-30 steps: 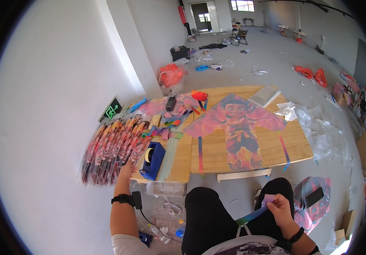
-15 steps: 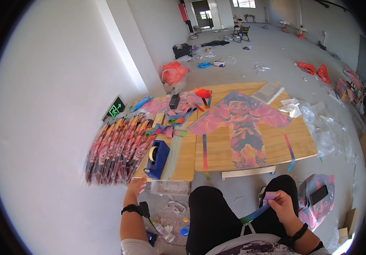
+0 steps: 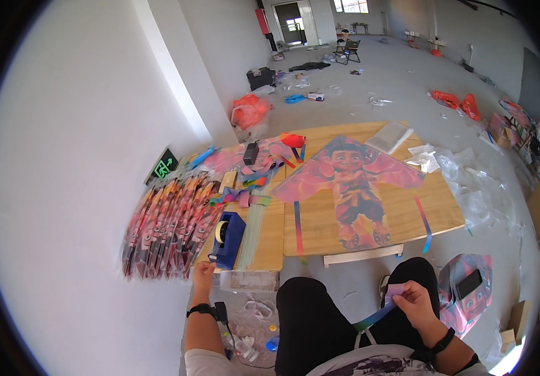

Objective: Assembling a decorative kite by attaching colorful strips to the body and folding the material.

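Note:
My right hand [image 3: 415, 303] pinches the pink end of a rainbow ribbon [image 3: 373, 318] above my right thigh; the ribbon hangs down toward my lap, turning blue and green. At the table's near left edge is my left hand [image 3: 203, 277], its fingers drawn together by the front end of a blue tape dispenser [image 3: 232, 241]. What they hold, if anything, is too small to make out. A kite [image 3: 359, 200] printed with a cartoon figure lies spread on the wooden table [image 3: 433, 216], with ribbon tails at both wings.
Several packed kites [image 3: 163, 229] are stacked left of the dispenser, against the wall. Thin pale rods [image 3: 254, 232] and loose ribbons [image 3: 242, 198] lie beside it. Plastic wrap [image 3: 477, 194] drapes at the table's right. A phone [image 3: 469, 284] rests on a printed sheet at lower right.
My left hand has moved up slightly to the table edge near the dispenser, and its fingers have drawn together. The right hand keeps its pinch on the ribbon. The view has shifted slightly.

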A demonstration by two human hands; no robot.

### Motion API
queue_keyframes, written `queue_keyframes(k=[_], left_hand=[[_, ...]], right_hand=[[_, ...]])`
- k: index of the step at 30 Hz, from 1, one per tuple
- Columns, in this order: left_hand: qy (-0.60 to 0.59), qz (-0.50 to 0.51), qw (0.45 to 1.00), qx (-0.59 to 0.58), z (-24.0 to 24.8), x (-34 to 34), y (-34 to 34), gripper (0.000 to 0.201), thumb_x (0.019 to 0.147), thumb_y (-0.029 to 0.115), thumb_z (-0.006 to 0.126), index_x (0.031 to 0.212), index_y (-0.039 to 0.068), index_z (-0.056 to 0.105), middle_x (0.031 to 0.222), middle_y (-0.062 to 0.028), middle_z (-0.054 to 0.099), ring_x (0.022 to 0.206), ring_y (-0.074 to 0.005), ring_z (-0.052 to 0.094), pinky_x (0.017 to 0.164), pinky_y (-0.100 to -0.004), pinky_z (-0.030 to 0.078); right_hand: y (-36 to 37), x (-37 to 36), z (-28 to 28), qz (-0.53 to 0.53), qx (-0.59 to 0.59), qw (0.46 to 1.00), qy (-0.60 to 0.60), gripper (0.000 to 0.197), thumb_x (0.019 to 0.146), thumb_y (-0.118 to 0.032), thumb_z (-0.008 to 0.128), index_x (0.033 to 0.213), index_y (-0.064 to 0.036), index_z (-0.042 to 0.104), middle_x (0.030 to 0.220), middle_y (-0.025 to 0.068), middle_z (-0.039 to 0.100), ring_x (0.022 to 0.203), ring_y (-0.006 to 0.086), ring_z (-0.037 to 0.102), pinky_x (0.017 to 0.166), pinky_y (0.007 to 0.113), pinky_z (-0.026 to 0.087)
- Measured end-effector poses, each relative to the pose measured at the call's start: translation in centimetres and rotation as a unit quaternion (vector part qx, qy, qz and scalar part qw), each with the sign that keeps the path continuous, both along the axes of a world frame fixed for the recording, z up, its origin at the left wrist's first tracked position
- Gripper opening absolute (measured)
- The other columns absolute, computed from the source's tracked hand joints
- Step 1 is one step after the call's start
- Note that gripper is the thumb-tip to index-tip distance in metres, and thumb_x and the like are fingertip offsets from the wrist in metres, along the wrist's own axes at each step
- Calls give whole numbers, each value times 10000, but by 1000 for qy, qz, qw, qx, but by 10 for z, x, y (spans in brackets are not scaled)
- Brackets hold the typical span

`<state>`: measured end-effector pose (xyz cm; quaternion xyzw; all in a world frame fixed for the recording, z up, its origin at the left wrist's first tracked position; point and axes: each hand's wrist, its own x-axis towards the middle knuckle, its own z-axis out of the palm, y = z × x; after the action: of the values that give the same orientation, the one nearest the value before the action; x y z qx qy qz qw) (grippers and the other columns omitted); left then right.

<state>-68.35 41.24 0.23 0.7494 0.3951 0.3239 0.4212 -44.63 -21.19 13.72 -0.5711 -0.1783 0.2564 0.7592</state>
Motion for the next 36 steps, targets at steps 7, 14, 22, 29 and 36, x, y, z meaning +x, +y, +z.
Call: queue_keyframes(k=[7,14,22,29,36], left_hand=[[18,-34,997,63,25,9,0,188,865,152,784,888,17,656,989,-105,727,899,-198,677,828,-340,527],[149,-39,943,295,75,-25,4,133,807,85,769,860,15,670,943,-171,698,901,-355,670,840,-398,534],[-154,-133,953,226,239,50,-196,201,823,39,766,1002,26,674,1122,-100,622,983,-243,621,849,-354,504],[-211,-294,904,226,266,97,-342,219,858,103,793,1033,19,691,1137,-151,671,1015,-252,648,891,-356,516],[-197,-352,872,278,256,109,-384,233,785,81,840,983,33,727,1155,-152,718,955,-259,680,840,-358,537]], right_hand=[[-4,2,-6,-11,-9,1000,-5,154,922,75,669,1005,-47,623,1002,38,702,923,118,674,866,287,540],[-7,1,5,7,11,1000,-6,177,912,96,671,1000,-47,617,1005,36,696,935,117,672,870,280,534],[6,22,51,140,-5,978,-154,185,894,58,734,1049,-2,651,965,40,666,936,122,651,847,280,522],[53,1,110,230,142,950,-155,180,922,55,694,1086,-1,645,1127,108,657,1090,165,622,953,325,490],[42,-8,114,249,171,948,-100,113,970,20,638,1067,-37,622,1432,183,540,1300,244,545,1075,386,433]])
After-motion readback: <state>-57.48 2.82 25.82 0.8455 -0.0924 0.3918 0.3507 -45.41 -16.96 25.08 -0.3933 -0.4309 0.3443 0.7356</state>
